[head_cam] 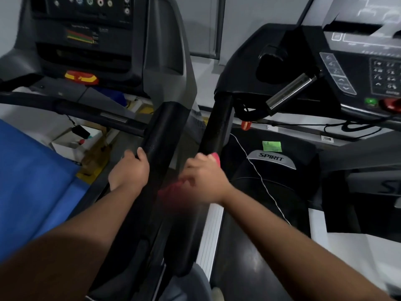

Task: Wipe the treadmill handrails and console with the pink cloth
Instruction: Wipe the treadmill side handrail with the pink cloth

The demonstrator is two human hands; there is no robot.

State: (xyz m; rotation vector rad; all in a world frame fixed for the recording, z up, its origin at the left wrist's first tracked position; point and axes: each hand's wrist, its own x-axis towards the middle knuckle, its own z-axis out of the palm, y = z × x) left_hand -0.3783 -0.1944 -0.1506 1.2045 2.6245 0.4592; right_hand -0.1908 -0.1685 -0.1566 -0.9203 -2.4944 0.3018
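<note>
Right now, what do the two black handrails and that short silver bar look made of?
Left handrail and right handrail: matte black, faintly textured, probably foam or rubber padding. Silver bar: smooth with bright reflections, likely polished metal.

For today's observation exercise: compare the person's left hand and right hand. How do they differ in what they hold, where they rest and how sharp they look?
1. The left hand grips the left handrail bare; the right hand holds the pink cloth.
2. The left hand is on the left treadmill's rail; the right hand is at the right handrail of the Spirit treadmill.
3. The left hand looks sharp; the right hand is motion-blurred.

Both have curled fingers on black padded rails.
</note>
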